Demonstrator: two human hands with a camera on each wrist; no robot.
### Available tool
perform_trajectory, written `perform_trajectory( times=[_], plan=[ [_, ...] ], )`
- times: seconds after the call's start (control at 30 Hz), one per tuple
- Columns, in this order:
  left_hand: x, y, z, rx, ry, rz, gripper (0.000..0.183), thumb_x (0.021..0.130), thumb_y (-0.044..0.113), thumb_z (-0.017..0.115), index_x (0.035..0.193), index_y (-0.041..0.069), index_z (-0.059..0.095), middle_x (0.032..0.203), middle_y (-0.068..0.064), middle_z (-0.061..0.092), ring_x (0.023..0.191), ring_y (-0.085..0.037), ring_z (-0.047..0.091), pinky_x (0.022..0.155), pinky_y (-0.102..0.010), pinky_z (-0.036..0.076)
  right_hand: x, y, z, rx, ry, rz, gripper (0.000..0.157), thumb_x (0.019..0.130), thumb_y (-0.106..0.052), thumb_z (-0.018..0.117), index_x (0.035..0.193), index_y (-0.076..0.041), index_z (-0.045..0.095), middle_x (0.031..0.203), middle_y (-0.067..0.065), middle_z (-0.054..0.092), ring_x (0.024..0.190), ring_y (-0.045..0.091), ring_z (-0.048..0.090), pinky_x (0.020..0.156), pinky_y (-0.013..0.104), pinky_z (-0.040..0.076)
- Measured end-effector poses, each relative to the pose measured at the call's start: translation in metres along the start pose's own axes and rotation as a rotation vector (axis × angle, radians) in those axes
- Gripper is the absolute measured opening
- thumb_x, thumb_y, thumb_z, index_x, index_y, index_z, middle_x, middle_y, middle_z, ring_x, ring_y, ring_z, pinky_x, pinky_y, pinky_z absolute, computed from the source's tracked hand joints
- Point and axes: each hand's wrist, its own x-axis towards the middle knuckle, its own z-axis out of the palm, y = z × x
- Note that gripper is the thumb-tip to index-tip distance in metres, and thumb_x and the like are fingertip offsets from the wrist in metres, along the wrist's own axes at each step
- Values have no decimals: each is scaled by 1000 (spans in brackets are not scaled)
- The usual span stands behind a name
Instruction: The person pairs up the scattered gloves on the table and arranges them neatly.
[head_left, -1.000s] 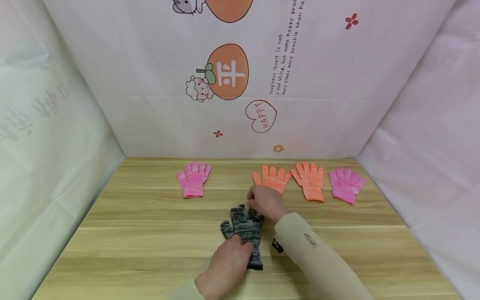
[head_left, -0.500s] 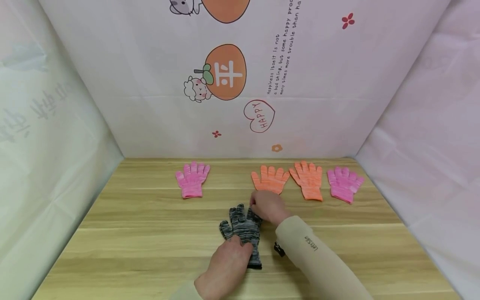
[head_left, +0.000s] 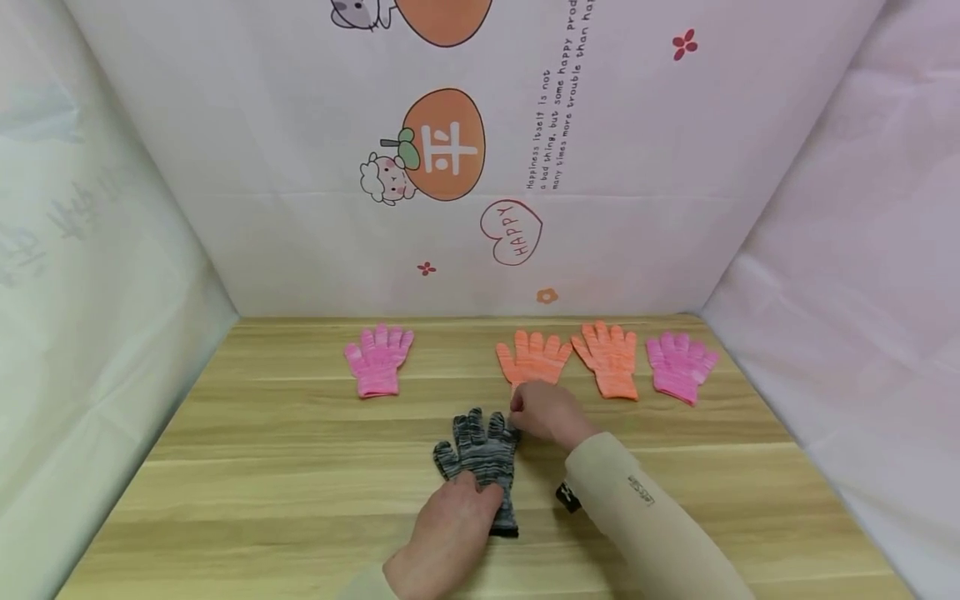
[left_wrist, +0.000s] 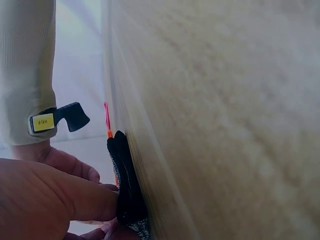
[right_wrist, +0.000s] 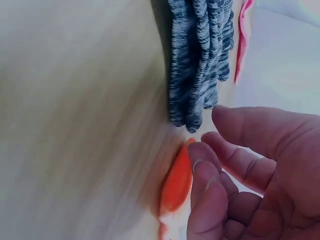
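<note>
A person in beige sleeves works with bare hands over a wood-grain worktop. The left grip pinches a grey-and-black knitted glove near its wrist end, thumb against the black cuff. The glove lies flat on the worktop, most of it beyond the left grip, with its fingers spread and pointing away from the person.

The right grip is at the glove's fingertips, ahead and to the right of the left grip. Its fingers curl loosely, thumb parted from them by a gap that holds nothing; whether it touches the knit, I cannot tell. A black strap-like device with a yellow label sits at the right wrist.

Just beyond the right grip, its cuff end partly hidden, is an orange glove. To the right of that lie a second orange glove and a pink glove; another pink glove lies well to the left of the right grip. Farthest from both grips, a white printed backdrop stands behind the worktop, with a heart outline reading "HAPPY".
</note>
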Motion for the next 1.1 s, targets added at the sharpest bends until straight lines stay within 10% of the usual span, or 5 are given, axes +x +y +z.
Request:
perform_trajectory(
  times=[0.5,0.73,1.1],
  plan=[
    [-2,-2,2,30,93,87,19,87,9,70,99,23,76,81,-1,56,67,-14,53,54,-29,43,-5,11,13,40,13,-16,5,99,-17,69,95,-17,71,87,-3,65,68,14,53,64,31,43],
    [-2,0,-1,26,59,85,22,88,8,71,102,23,76,84,-2,57,68,-14,54,55,-29,46,-8,12,12,129,-64,75,37,97,-31,72,71,-16,51,59,-2,36,50,16,30,53,32,29],
    [-2,-1,-3,41,18,92,22,89,9,71,103,24,77,84,-2,57,68,-13,52,56,-29,46,-10,10,18,217,-67,83,18,94,-18,75,105,-11,63,94,6,63,66,20,56,63,34,45]
  ],
)
